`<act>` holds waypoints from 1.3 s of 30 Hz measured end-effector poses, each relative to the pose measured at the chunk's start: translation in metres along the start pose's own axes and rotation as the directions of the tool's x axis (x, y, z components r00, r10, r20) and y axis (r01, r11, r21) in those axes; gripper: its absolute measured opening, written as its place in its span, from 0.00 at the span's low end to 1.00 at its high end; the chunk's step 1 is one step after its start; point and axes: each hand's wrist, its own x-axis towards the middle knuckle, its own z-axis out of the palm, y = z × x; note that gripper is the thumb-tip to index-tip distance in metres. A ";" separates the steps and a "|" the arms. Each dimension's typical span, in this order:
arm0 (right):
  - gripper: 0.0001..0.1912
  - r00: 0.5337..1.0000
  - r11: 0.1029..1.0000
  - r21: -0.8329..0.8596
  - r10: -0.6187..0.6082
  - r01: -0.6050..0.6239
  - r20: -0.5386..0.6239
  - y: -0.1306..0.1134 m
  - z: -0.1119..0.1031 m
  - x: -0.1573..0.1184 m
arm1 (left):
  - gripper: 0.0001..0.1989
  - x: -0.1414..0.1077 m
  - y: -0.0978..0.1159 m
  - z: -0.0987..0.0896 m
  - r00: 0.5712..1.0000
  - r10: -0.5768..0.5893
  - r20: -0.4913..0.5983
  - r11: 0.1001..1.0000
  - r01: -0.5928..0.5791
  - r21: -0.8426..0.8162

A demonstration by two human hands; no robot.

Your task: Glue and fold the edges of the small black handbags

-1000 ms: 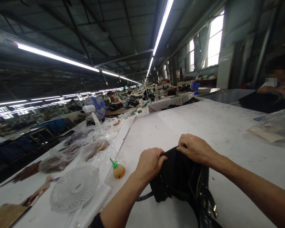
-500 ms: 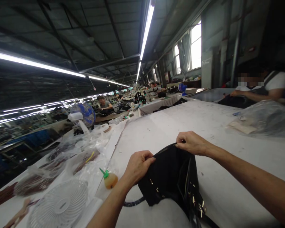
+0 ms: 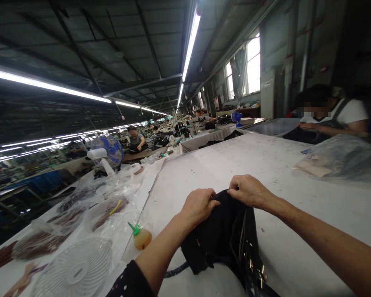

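A black handbag (image 3: 225, 235) with gold-coloured metal fittings stands in front of me on the white tabletop, its mouth partly spread. My left hand (image 3: 200, 206) pinches the far top edge of the bag on its left side, thumb and fingers pressed together. Close beside it, my right hand (image 3: 249, 190) grips the same edge near the far corner. A zipper runs along the right side of the opening. Straps and buckles hang at the lower right, and a dark strap (image 3: 176, 270) curls out at the left. The bag's inside is mostly in shadow.
Left of the bag stands a small bottle (image 3: 142, 239) of amber liquid with a green spout. A white fan (image 3: 77, 270), plastic bags (image 3: 111, 185) and a blue fan (image 3: 109, 149) lie further left. At right, a clear plastic bag (image 3: 349, 159) lies before a co-worker (image 3: 352, 113) handling dark material.
My left hand has slid right and up along the bag's edge, closer to my right hand. A dark dotted sleeve now shows on my left arm. My right hand keeps its grip.
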 end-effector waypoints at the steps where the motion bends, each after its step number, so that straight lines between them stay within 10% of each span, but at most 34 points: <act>1: 0.08 1.000 1.000 0.005 -0.002 0.002 -0.003 0.001 0.000 0.000 | 0.10 0.002 0.000 0.004 1.000 0.020 -0.007 0.999 -0.020 0.030; 23: 0.09 0.996 0.984 0.176 0.014 0.002 -0.090 0.004 0.011 -0.005 | 0.15 0.026 0.007 0.017 0.984 0.168 -0.052 0.982 -0.162 0.101; 30: 0.14 0.964 0.884 0.466 0.080 0.050 -0.255 0.022 0.004 -0.028 | 0.11 0.011 0.000 -0.012 0.981 -0.138 -0.139 0.988 0.146 0.046; 36: 0.21 0.991 0.810 0.582 0.122 -0.071 -0.050 0.028 0.015 -0.061 | 0.07 -0.011 -0.030 -0.019 0.876 -0.462 0.141 0.871 0.478 -0.114; 39: 0.26 0.994 0.860 0.505 0.105 -0.075 -0.030 0.020 0.023 -0.065 | 0.07 -0.017 -0.036 -0.014 0.868 -0.487 0.097 0.873 0.483 0.061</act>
